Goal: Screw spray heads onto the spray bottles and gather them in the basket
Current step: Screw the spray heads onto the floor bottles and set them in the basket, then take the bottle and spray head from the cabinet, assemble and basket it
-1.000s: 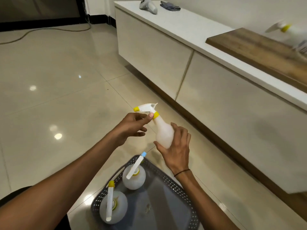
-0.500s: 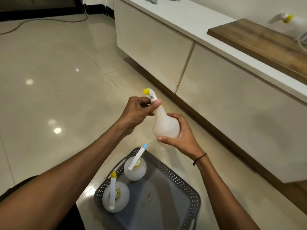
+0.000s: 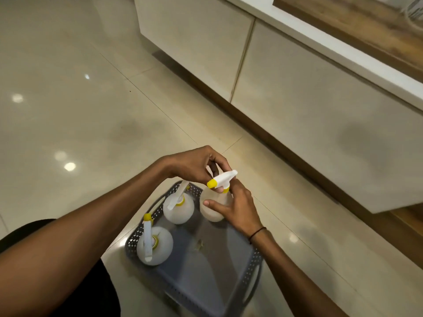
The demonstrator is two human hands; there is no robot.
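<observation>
I hold a translucent white spray bottle (image 3: 212, 205) over the far right corner of the grey perforated basket (image 3: 229, 291) on the floor. My right hand (image 3: 238, 208) wraps its round body. My left hand (image 3: 199, 164) pinches the white spray head (image 3: 223, 179) with the yellow nozzle, which sits on the bottle's neck. Two more bottles stand in the basket: one at the far left (image 3: 178, 208) and one nearer me (image 3: 154, 244), each with a spray head on top.
A long white cabinet (image 3: 297, 92) with a wooden slab (image 3: 357, 21) on top runs along the right, close to the basket. Glossy tiled floor (image 3: 80, 110) spreads to the left. My dark-clothed knee (image 3: 75, 294) is at the lower left.
Both hands have come down with the bottle, from mid-air to just over the basket. The spray head has turned so that its nozzle points left. The view has tilted downward.
</observation>
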